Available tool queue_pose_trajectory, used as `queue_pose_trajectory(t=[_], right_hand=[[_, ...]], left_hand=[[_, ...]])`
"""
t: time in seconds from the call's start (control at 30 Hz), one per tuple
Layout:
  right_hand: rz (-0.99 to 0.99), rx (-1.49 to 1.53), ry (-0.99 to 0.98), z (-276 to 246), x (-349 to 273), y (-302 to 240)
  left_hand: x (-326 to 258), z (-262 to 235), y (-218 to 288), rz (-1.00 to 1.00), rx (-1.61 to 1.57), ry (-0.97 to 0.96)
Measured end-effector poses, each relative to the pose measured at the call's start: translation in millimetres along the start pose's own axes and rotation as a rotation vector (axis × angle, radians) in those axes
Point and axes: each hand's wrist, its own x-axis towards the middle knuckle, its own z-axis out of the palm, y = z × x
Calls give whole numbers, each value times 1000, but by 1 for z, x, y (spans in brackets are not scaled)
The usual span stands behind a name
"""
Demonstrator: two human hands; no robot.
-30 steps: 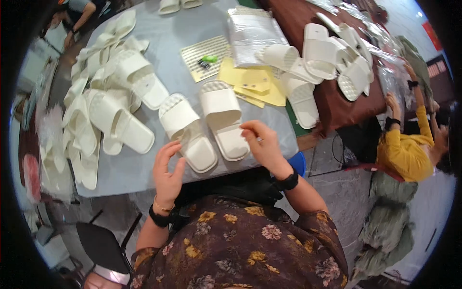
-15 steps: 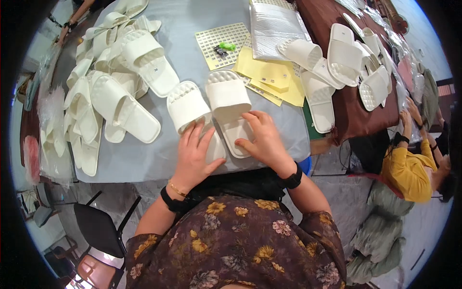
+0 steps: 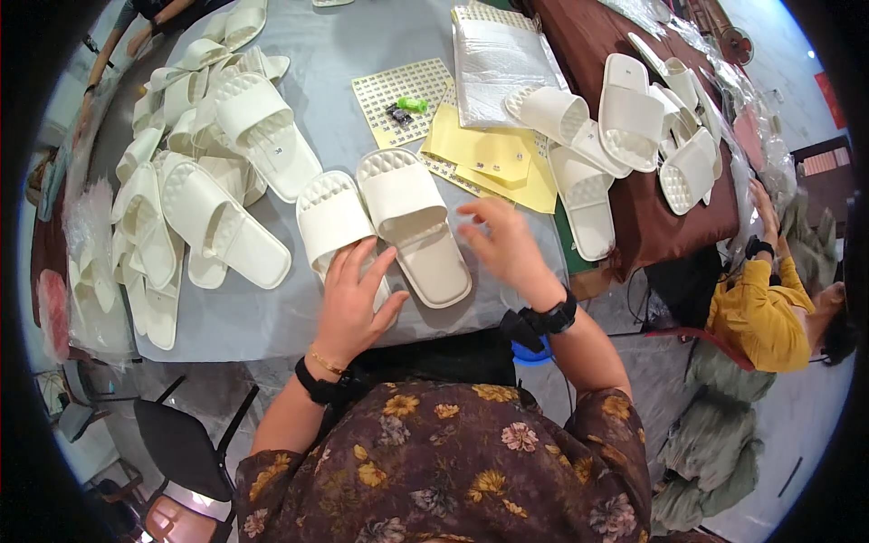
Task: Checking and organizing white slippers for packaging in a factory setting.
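Two white slippers lie side by side at the table's near middle, toes pointing away from me. My left hand [image 3: 348, 294] rests its outstretched fingers on the left slipper [image 3: 333, 213], just below the strap, hiding part of its heel; the thumb is spread. The right slipper [image 3: 409, 210] is untouched, its strap and footbed showing. My right hand [image 3: 507, 249] hovers to the right of that slipper, holding nothing, with thumb and fingers apart and half bent. Beyond the pair is a sheet of small stickers [image 3: 389, 86] with a bright green object [image 3: 413, 104] and small dark pieces on it.
A heap of white slippers [image 3: 195, 172] covers the table's left side. Yellow sheets [image 3: 489, 154] and a silvery padded pack [image 3: 502, 72] lie at the back right. More slippers [image 3: 631, 109] rest on a brown cloth-covered surface [image 3: 706, 231]. A person in yellow [image 3: 769, 312] is at far right.
My right hand has come off the right slipper and moved right. My left hand stays on the left slipper. The whole view has shifted slightly.
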Motion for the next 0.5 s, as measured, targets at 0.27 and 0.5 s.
queue_pose_trajectory(t=[0.27,0.5], right_hand=[[2,-229,295,-17,63,53],[3,-405,226,-4,79,65]], left_hand=[[-1,16,-1,84,125,105],[2,12,1,117,149,48]])
